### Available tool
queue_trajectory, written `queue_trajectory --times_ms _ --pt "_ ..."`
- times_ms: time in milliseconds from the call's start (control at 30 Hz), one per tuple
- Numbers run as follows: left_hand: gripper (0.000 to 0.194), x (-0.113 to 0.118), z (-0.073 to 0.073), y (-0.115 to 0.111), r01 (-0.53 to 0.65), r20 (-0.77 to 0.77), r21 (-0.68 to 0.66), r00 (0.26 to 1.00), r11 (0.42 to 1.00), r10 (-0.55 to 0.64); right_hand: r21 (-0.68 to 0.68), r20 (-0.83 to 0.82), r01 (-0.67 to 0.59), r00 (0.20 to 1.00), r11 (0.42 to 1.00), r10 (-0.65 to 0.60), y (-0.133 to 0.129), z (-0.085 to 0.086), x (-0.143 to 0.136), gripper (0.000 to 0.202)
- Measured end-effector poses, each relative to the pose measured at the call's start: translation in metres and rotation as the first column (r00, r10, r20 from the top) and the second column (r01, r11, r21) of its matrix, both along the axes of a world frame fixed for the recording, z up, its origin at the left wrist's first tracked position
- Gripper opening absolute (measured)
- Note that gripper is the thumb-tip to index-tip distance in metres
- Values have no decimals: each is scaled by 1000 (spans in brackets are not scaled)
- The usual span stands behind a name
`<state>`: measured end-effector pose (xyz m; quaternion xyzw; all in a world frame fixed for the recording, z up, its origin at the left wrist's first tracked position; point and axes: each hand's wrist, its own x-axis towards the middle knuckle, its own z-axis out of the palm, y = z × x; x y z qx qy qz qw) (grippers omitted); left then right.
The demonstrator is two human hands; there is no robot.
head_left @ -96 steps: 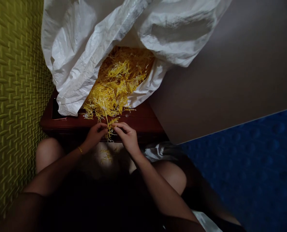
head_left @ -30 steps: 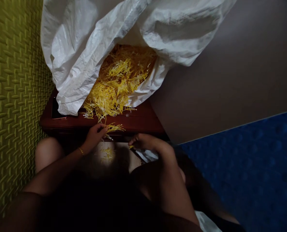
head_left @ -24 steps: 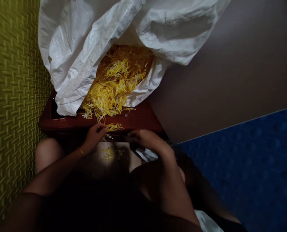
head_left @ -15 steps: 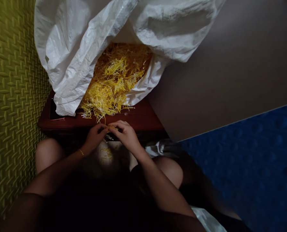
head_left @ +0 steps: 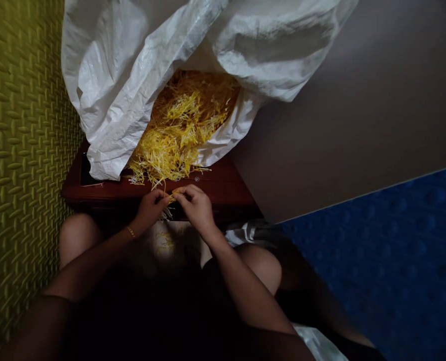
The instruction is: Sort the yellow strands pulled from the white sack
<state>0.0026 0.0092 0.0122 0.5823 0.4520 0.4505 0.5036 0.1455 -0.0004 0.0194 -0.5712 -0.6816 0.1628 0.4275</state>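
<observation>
My left hand [head_left: 152,208] pinches thin yellow strands [head_left: 166,213] with pale ends, which hang below the fingers. Close beside it, my right hand [head_left: 197,206] has thumb and forefinger closed on the same yellow strands. Just beyond both hands, a large heap of yellow and white strands [head_left: 170,145] spills from the mouth of a white woven sack [head_left: 121,100]. The sack and heap rest on a dark red surface [head_left: 215,183]. Exactly what the strands are made of I cannot tell.
A yellow textured wall or mat [head_left: 16,150] runs along the left. On the right stands a brown-grey panel [head_left: 339,115], with a blue bumpy mat [head_left: 388,250] below it. Loose yellow bits [head_left: 166,239] lie on a pale surface between my knees. A dark flat object [head_left: 89,173] lies by the sack.
My right fingers have shifted slightly, with the fingertips now a little apart from the left ones and more yellow strand showing between. The whole view has moved slightly; the sack stays put.
</observation>
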Motion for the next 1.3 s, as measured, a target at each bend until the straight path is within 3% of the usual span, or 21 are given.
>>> queue_trajectory --times_ms 67,200,367,467,533,633,767,867,1100,1200,1300 --pt "13 1 -1 1 15 55 -42 998 999 -13 -63 -210 -49 977 997 34 4 -3 1 11" --pt "16 2 -5 -2 70 156 -126 986 990 -50 -214 -558 -227 827 950 72 8 -4 7 16" --pt "16 3 -5 -6 101 119 -125 989 987 -86 -279 -645 -190 763 941 -37 8 -7 10 22" --pt "16 3 -4 -5 86 125 -139 990 987 -68 -221 -592 -139 806 965 -20 7 -7 12 20" --pt "17 3 -3 -3 57 154 -152 987 987 -33 -66 -460 -33 888 997 -1 4 -2 14 17" --pt "18 1 -4 -2 27 186 -160 983 987 3 201 -147 38 989 979 -8 -4 6 15 14" --pt "21 0 -5 -2 18 206 -155 979 988 15 246 250 -134 966 960 71 -14 10 11 18" --pt "22 0 -7 -2 18 198 -137 980 990 10 215 388 -169 919 962 74 -13 6 9 22" --pt "17 1 -8 -1 16 144 -125 990 992 3 211 409 -190 908 959 90 -10 6 13 16" --pt "16 2 -2 -3 31 105 -101 994 994 -20 211 207 -163 971 964 119 -9 5 11 12" --pt "16 2 3 -5 48 89 -77 995 996 -41 187 -103 -8 994 982 27 0 1 19 13"
